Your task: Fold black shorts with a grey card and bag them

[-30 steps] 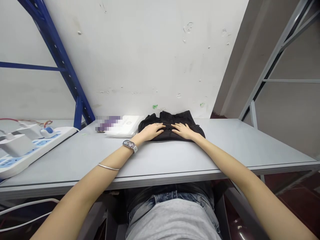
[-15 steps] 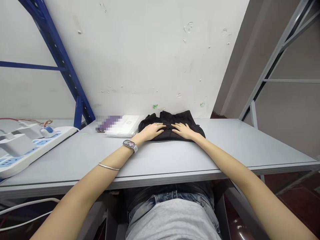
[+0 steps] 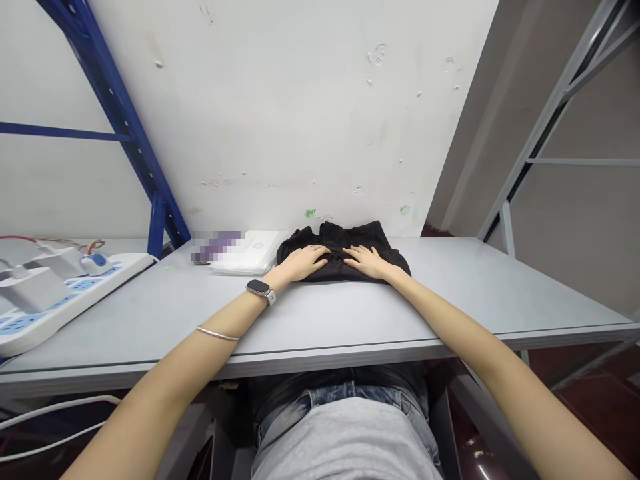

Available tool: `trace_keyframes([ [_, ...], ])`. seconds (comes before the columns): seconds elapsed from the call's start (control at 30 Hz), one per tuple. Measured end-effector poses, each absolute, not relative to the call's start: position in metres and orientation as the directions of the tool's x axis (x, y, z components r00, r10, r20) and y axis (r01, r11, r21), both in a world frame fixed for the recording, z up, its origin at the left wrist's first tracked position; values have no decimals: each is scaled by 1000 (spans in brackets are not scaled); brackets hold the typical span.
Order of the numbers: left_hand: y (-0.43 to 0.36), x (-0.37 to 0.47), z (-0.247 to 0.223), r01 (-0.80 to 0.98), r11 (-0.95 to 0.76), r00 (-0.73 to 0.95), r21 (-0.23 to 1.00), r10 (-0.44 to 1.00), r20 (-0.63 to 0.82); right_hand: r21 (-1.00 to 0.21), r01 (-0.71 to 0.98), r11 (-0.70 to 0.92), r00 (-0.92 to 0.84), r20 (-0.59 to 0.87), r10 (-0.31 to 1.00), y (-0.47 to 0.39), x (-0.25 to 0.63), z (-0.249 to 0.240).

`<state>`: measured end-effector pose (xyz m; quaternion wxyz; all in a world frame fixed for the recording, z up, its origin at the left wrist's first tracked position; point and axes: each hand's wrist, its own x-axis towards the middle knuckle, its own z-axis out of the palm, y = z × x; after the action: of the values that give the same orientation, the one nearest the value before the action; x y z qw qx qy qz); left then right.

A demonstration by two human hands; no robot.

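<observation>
A black piece of cloth, perhaps a garment (image 3: 353, 237), lies bunched and folded at the back of the grey table (image 3: 320, 320), close to the wall. On its left part rests my left hand (image 3: 301, 263), palm down with the fingers stretched out. My right hand (image 3: 369, 261) lies flat on the right part, fingers spread and pointing inward. The fingertips of both hands face each other, with a small gap of black fabric between them. Neither hand grips the cloth. How the layers under my palms lie is hidden.
White flat packets (image 3: 250, 253) with a blurred purple patch lie left of the cloth. A white power strip (image 3: 75, 300) with plugged-in chargers sits at the far left. Blue rack posts (image 3: 120, 113) rise behind it. The white wall (image 3: 300, 120) closes off the back.
Both hands and the black cloth stay where they were. Only the watch face on my left wrist has gone dark.
</observation>
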<state>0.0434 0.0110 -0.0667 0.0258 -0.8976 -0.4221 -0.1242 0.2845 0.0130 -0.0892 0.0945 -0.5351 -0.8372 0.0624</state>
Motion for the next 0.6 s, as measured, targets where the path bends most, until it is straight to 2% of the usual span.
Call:
trace_keyframes([
  [0.4,12,44,-66,746,-664,639,39,732,235,-196,888,416,-405,91,910,12,283,-89],
  [0.6,11,45,-65,773,-634,614,24,757,223,-276,866,416,-424,34,905,3,287,-72],
])
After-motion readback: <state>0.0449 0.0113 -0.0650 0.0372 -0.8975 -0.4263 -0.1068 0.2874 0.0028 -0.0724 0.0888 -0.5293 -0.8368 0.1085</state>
